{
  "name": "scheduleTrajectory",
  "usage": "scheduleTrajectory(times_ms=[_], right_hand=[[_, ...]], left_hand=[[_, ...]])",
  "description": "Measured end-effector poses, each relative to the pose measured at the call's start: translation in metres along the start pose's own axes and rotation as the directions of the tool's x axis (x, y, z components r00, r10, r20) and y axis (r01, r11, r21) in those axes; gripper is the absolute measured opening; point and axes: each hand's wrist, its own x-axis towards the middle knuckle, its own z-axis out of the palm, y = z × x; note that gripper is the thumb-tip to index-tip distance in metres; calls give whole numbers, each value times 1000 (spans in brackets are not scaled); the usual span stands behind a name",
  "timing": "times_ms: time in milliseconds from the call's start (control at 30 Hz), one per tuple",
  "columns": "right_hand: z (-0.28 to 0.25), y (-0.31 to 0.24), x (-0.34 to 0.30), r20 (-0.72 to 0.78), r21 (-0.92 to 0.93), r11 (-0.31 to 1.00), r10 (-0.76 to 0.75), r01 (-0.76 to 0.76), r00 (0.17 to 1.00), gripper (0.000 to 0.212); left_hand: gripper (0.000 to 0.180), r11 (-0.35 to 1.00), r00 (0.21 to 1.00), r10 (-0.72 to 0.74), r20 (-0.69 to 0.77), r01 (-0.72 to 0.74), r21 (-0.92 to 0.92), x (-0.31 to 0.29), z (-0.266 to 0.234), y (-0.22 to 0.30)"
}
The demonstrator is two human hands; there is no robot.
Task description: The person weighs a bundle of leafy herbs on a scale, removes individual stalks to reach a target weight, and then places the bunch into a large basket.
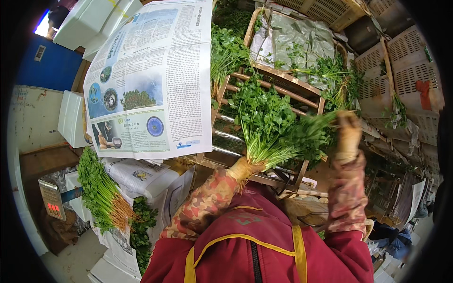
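My left hand (244, 168) is closed round the lower stems of a leafy coriander bunch (264, 113). The bunch fans out away from me over a metal rack (222, 134). To the right, my right hand (348, 132) is raised and smeared by motion. Its fingers look closed on the stem ends of some coriander sprigs (314, 129), whose blurred leaves point left against the bunch. Another coriander bunch (101, 193), with brown roots, lies at the left beside a scale display (52, 200) with red digits.
A large printed newspaper sheet (151, 80) spreads at the upper left, near white foam boxes (85, 23). Behind the rack, a basket lined with a plastic sheet (302, 42) holds more greens. Slotted plastic crates (401, 70) stand along the right. Folded newspapers (141, 177) lie by my left forearm.
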Motion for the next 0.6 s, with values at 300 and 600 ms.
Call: scheduleTrajectory(times_ms=[300,600], right_hand=[[-245,-36,77,-74,-968,251,-273,-3,959,45],[81,-10,-115,823,-463,564,-12,683,568,42]], left_hand=[[40,995,995,-98,24,97,19,13,0,-11],[36,762,943,279,180,-332,556,20,-20,-47]])
